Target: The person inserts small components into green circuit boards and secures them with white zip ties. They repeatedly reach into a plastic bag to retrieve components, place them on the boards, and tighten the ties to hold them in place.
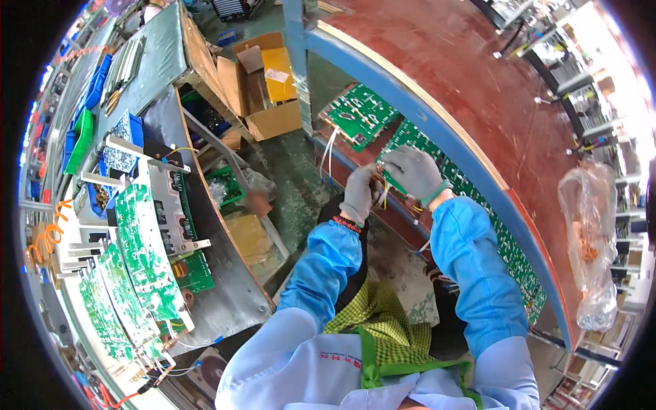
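Both my hands wear grey gloves and meet at the edge of a shelf under the red-topped bench. My left hand (358, 194) is closed, with its fingertips pinched near my right fingertips. Bent inward, my right hand (414, 172) is closed too, over the near edge of a green circuit board (408, 138). What the fingertips hold is too small to make out. Short yellow and white wires (384, 199) hang just below them. To the left lies another green circuit board (361, 115), with white wires (329, 154) dangling from its edge.
More green boards (506, 246) line the shelf on the right, beneath the blue bench edge (471, 147). At left, upright circuit boards (140, 239) stand on a dark bench (229, 294). An open cardboard box (275, 123) sits beyond. Clear plastic wrapping (593, 239) lies at the far right.
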Demonstrator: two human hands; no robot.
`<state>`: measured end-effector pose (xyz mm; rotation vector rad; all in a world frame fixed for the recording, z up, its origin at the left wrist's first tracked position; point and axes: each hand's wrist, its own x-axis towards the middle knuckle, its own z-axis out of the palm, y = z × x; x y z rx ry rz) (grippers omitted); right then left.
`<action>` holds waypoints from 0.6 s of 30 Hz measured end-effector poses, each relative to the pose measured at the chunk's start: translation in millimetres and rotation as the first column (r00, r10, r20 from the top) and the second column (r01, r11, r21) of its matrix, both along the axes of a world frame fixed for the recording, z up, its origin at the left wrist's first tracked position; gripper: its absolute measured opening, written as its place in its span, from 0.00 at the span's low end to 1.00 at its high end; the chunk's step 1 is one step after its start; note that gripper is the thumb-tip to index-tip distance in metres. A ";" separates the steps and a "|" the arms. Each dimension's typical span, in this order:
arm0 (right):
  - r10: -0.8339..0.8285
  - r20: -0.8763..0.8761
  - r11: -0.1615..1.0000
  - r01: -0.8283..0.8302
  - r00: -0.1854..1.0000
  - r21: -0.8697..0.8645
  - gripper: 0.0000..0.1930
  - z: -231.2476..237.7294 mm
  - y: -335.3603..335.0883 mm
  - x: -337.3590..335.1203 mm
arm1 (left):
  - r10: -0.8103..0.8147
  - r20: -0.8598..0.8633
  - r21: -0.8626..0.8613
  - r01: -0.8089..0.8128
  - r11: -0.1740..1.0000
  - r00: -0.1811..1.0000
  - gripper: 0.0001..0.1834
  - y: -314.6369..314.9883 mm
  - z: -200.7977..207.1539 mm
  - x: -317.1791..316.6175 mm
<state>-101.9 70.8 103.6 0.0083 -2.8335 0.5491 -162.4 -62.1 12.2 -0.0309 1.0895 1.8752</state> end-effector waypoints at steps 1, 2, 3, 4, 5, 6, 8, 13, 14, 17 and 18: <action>0.034 0.035 0.999 -0.034 0.999 0.001 0.08 -2.8 1.5 -3.5 | 0.037 0.019 0.040 -0.038 0.998 0.999 0.14 0.4 2.7 3.6; 0.072 0.062 0.997 -0.072 0.995 0.002 0.08 -4.9 3.4 -8.5 | 0.010 -0.211 0.077 0.007 0.997 0.977 0.15 -1.1 0.8 2.3; 0.126 0.085 0.990 -0.131 0.988 0.060 0.09 -8.9 3.2 -10.0 | 0.032 -0.117 0.086 -0.022 0.996 0.993 0.14 -2.2 1.4 0.0; 0.118 0.094 0.992 -0.121 0.989 0.029 0.09 -12.0 4.7 -10.8 | 0.052 -0.022 0.094 -0.050 0.994 0.998 0.14 -0.8 1.7 0.7; 0.104 0.112 0.995 -0.105 0.988 -0.002 0.09 -13.3 4.2 -7.3 | 0.174 -0.171 0.094 -0.160 0.983 0.970 0.13 9.5 -38.8 7.4; 0.078 0.137 0.997 -0.075 0.988 -0.027 0.09 -15.5 6.4 -5.2 | 0.169 -0.223 0.087 -0.153 0.984 0.960 0.13 12.0 -40.1 7.5; 0.125 0.082 0.992 -0.127 0.989 0.012 0.10 -15.9 5.6 -3.1 | 0.172 -0.322 0.070 -0.158 0.985 0.931 0.12 12.1 -40.4 5.9; 0.086 0.070 0.974 -0.069 0.994 -0.214 0.09 -17.3 6.6 -4.3 | 0.146 -0.320 0.015 -0.149 0.989 0.936 0.13 5.1 -42.1 6.2; 0.078 0.093 0.967 -0.053 0.993 -0.248 0.09 -17.8 8.6 -4.1 | 0.134 -0.312 0.010 -0.138 0.990 0.940 0.13 7.2 -40.3 7.2; 0.060 0.167 0.945 -0.002 0.984 -0.327 0.08 -9.4 10.1 -9.2 | 0.080 -0.117 0.021 -0.078 0.997 0.990 0.13 0.8 -5.0 5.8; 0.055 0.199 0.951 0.010 0.978 -0.309 0.08 -5.2 7.0 -11.8 | 0.104 -0.151 0.021 -0.102 0.995 0.983 0.13 -0.3 -5.7 5.3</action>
